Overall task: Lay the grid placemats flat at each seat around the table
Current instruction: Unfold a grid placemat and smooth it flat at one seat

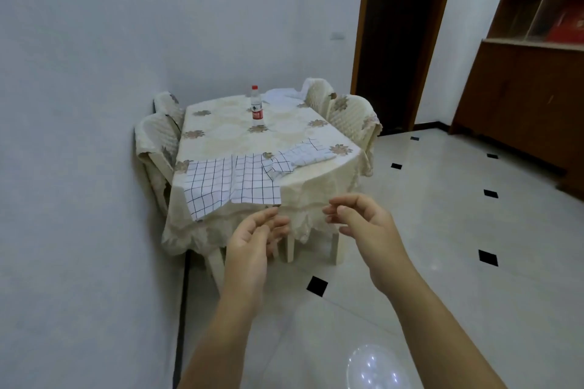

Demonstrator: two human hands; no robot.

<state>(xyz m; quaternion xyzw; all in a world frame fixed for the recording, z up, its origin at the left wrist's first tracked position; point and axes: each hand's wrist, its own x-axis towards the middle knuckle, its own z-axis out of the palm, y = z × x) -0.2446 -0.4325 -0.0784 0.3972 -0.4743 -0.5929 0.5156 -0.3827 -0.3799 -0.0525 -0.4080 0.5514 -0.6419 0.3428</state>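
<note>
Head view: left hand [252, 237] and right hand [357, 218] raised before the table's near edge, both empty, fingers loosely curled, touching nothing. Spread grid placemat [227, 183] at near-left corner of table [221, 123], hanging over the near edge. Rumpled grid placemat [303, 155] just beside it toward near-right corner, touching its right end. Water bottle [257, 104] upright near far edge.

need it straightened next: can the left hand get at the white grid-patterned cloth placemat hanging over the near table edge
Probably yes: the left hand hovers open just short of the white grid cloth placemat, nothing between them.
</note>
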